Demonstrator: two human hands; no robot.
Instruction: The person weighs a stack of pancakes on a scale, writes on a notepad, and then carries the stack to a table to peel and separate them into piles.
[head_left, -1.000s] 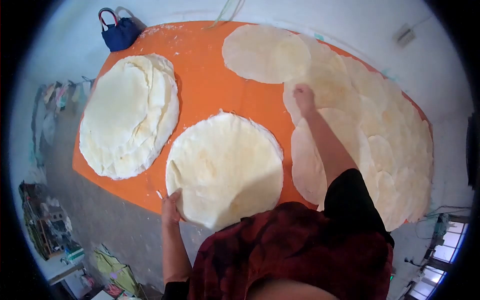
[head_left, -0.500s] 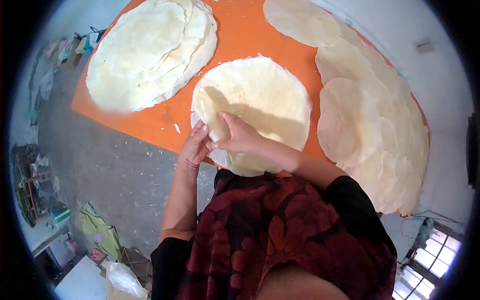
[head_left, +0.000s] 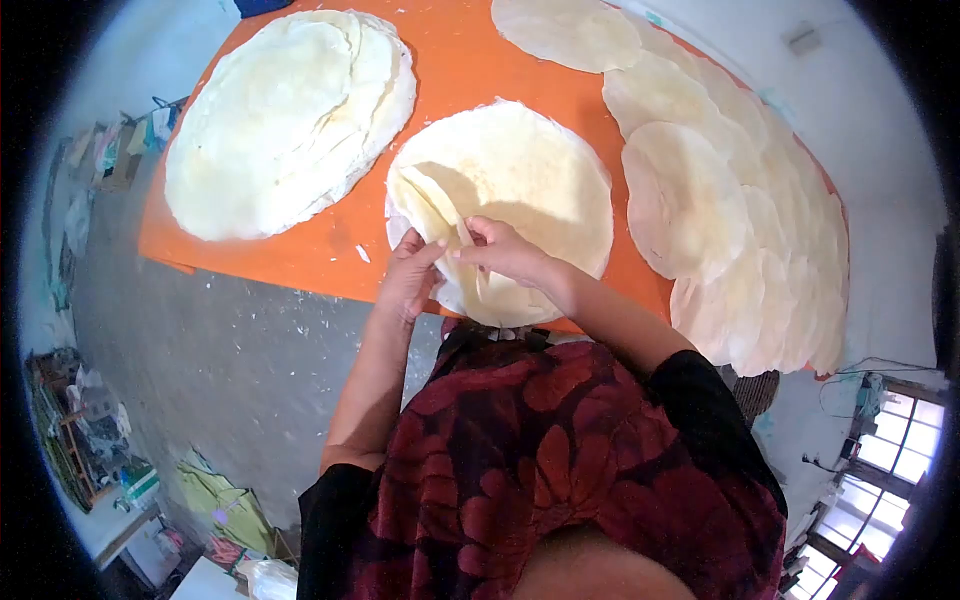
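In front of me lies a round stack of thin pale flatbread sheets (head_left: pixel 545 160). The near left edge of a flatbread sheet (head_left: pixel 432 198) is lifted and folded inward over it. My left hand (head_left: pixel 408 272) pinches this edge from the left, its thumb on top. From the right, my right hand (head_left: pixel 505 252) holds the same fold with thumb and fingers close together. The two hands are a short way apart, near the table's front edge. Some of the fingertips are hidden behind the folded layer.
An orange tabletop (head_left: pixel 455 65) bears a taller flatbread pile (head_left: pixel 265 130) at left and many overlapping flatbread rounds (head_left: pixel 765 250) at right. White scraps dot the table and grey floor (head_left: pixel 250 340). Green cloth (head_left: pixel 225 505) lies at lower left; a barred window (head_left: pixel 880 470) is at lower right.
The folded edge now stands up as a longer, narrower ridge. My right hand has shifted slightly right, with its fingers closer together. The whole view has moved a little.
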